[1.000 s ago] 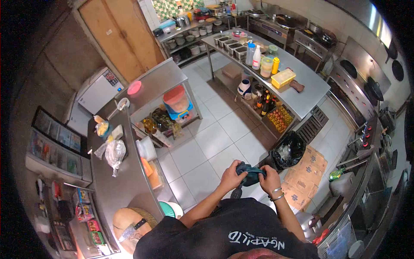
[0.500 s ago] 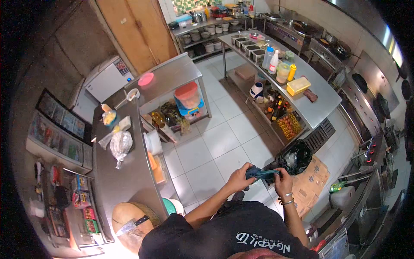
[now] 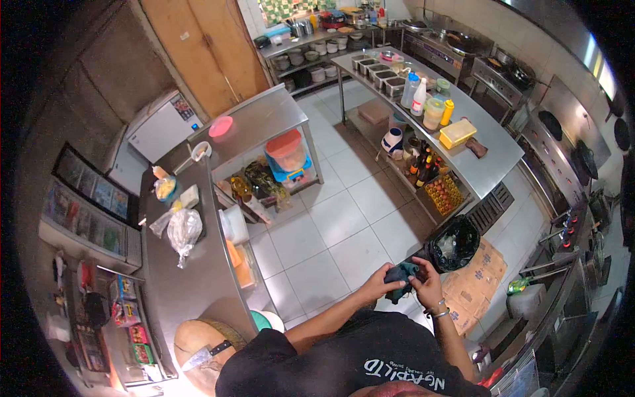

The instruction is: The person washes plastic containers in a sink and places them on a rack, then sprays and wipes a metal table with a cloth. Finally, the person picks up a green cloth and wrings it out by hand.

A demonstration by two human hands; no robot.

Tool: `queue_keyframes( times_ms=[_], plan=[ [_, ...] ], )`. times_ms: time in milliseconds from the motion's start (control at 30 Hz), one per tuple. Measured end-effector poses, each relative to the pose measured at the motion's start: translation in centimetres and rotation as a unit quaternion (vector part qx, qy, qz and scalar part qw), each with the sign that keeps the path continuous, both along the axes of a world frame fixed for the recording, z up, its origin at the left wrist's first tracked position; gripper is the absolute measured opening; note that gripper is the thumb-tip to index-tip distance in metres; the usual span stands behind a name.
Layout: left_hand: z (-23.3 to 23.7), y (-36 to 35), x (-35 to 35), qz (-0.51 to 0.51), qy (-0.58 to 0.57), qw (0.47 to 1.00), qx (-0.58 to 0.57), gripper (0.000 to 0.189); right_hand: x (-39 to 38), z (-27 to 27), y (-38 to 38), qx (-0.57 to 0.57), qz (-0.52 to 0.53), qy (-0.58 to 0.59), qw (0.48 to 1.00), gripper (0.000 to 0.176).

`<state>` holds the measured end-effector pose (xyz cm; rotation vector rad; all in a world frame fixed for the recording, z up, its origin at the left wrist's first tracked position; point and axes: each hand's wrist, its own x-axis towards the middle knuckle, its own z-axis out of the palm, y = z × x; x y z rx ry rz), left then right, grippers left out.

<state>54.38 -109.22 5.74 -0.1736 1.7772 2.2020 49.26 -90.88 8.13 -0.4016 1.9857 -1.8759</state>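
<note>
In front of my torso, both hands grip a dark blue-green cloth point(image 3: 401, 274), which is bunched into a small wad. My left hand point(image 3: 377, 283) closes on its left side, and my right hand point(image 3: 428, 283) pinches the right side with the thumb towards the middle. Bracelets circle my right wrist. The cloth is held in the air over the tiled floor, left of a bin lined with a black bag point(image 3: 455, 243). Parts of the fingers are hidden behind the cloth.
A knife point(image 3: 206, 354) lies on a round wooden chopping board point(image 3: 192, 337) at lower left. The left steel counter point(image 3: 169, 291) carries a plastic bag point(image 3: 184, 230). Flattened cardboard point(image 3: 473, 291) covers floor at right. A steel table point(image 3: 499, 155) with bottles and tubs stands ahead.
The cloth was stretched between my hands; now it is gathered into a compact bundle. My hands have come closer together.
</note>
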Motion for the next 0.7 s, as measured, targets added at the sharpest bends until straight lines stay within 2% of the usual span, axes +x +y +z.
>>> queue_keyframes(
  times_ms=[33, 67, 133, 167, 233, 333, 433, 500, 533, 600, 667, 700],
  plan=[
    [-0.5, 0.2, -0.1, 0.033, -0.032, 0.997, 0.064, 0.055, 0.0, 0.1, 0.0, 0.001, 0.0, 0.0, 1.0, 0.052],
    [-0.9, 0.4, -0.1, 0.032, -0.032, 0.997, 0.064, 0.055, 0.0, 0.2, 0.0, 0.005, -0.006, 0.001, 1.0, 0.055],
    [-0.6, 0.8, -0.2, 0.094, -0.051, 0.994, 0.031, 0.058, 0.2, 0.6, -0.1, 0.009, -0.012, 0.003, 1.0, 0.059],
    [-0.4, 0.9, -0.2, 0.094, -0.051, 0.994, 0.031, 0.058, 0.3, 0.8, -0.3, -0.028, -0.006, -0.008, 1.0, 0.062],
    [0.1, 1.1, -0.2, 0.078, -0.023, 0.996, -0.023, 0.059, 0.4, 0.8, -0.5, -0.066, -0.002, -0.02, 0.998, 0.065],
    [-0.7, 1.4, -0.4, 0.077, 0.017, 0.993, -0.085, 0.058, 0.5, 0.9, -0.6, -0.021, 0.003, 0.017, 1.0, 0.069],
    [-0.2, 1.4, -0.5, 0.076, 0.004, 0.991, -0.11, 0.057, 0.7, 1.9, -0.8, 0.018, -0.012, -0.013, 1.0, 0.071],
    [0.6, 1.0, -0.7, 0.047, -0.02, 0.992, -0.111, 0.055, 0.8, 2.4, -0.8, 0.093, -0.023, 0.049, 0.994, 0.08],
    [0.8, 0.9, -0.6, 0.018, -0.045, 0.993, -0.112, 0.052, 0.9, 2.6, -0.7, 0.093, -0.024, 0.048, 0.994, 0.08],
    [-0.2, 0.7, -0.8, 0.005, -0.024, 0.991, -0.134, 0.052, 0.9, 2.9, -0.4, 0.135, -0.014, 0.0, 0.991, 0.09],
    [-1.0, 0.8, -0.9, -0.008, -0.003, 0.988, -0.156, 0.051, 0.8, 2.0, 0.1, 0.124, -0.007, -0.002, 0.992, 0.092],
    [-0.7, 0.8, -0.8, -0.008, -0.014, 0.994, -0.106, 0.053, 0.8, 1.9, 0.1, 0.113, 0.001, -0.004, 0.994, 0.094]
  ],
)
